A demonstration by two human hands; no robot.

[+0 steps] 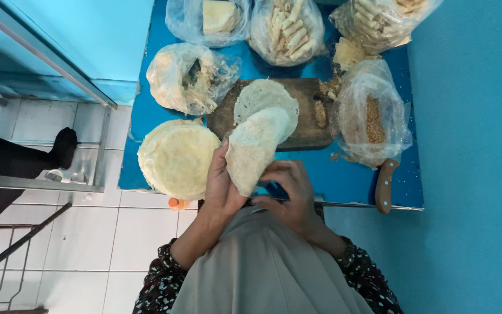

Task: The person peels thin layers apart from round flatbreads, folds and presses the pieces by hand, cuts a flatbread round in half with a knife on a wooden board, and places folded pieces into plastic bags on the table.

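Fingers (223, 156) of left hand (221, 187) pinching thin round wrapper sheet (255, 148), lifting it just above wooden board (312, 119). Right hand (290, 189) curling under sheet's lower edge, fingers half-closed, peeling it free. Second sheet (261, 95) lying flat on board; wrapper stack (176, 156) just left. Step looks like separating one sheet; next move needing gentle pull, laying flat without tearing.

five clear plastic bags (192, 78) along blue table (344, 174)
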